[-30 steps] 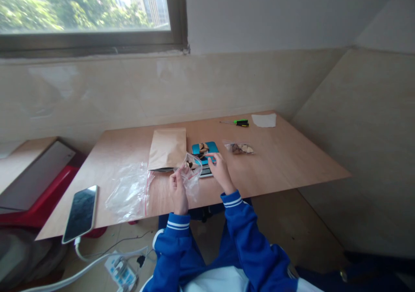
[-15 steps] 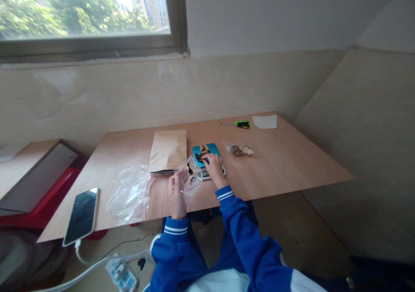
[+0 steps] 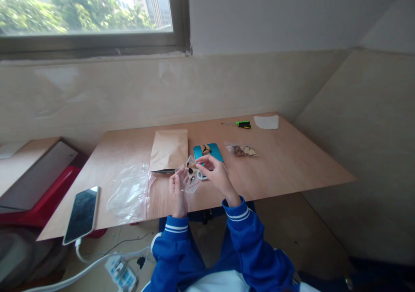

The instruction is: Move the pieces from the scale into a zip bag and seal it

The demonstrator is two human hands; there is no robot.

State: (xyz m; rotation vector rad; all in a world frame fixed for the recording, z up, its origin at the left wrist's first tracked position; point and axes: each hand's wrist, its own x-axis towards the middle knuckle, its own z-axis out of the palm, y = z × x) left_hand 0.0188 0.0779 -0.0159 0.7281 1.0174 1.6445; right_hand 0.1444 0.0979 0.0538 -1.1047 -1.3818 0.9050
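My left hand point(image 3: 177, 192) is closed on the edge of a small clear zip bag point(image 3: 188, 185) with dark and tan pieces inside. At the mouth of that bag is my right hand point(image 3: 212, 171), its thumb and fingertips drawn together; what they pinch is too small to make out. Just behind the right hand, a blue kitchen scale point(image 3: 215, 150) rests on the table, partly covered by the hand. Several tan and dark dried slices point(image 3: 205, 149) lie on its top. A brown paper pouch point(image 3: 169, 149) lies flat behind my left hand.
A filled clear bag point(image 3: 241, 150) lies right of the scale. Screwdrivers point(image 3: 243, 124) and a white paper piece point(image 3: 266, 122) are at the back. Flat clear bags point(image 3: 129, 195) and a phone point(image 3: 81, 214) with a cable lie left on the wooden table point(image 3: 292, 162).
My right hand has moved from the scale's top toward me and left, to the bag's mouth. The dark piece under its fingers is gone from the scale. My left hand has stayed put.
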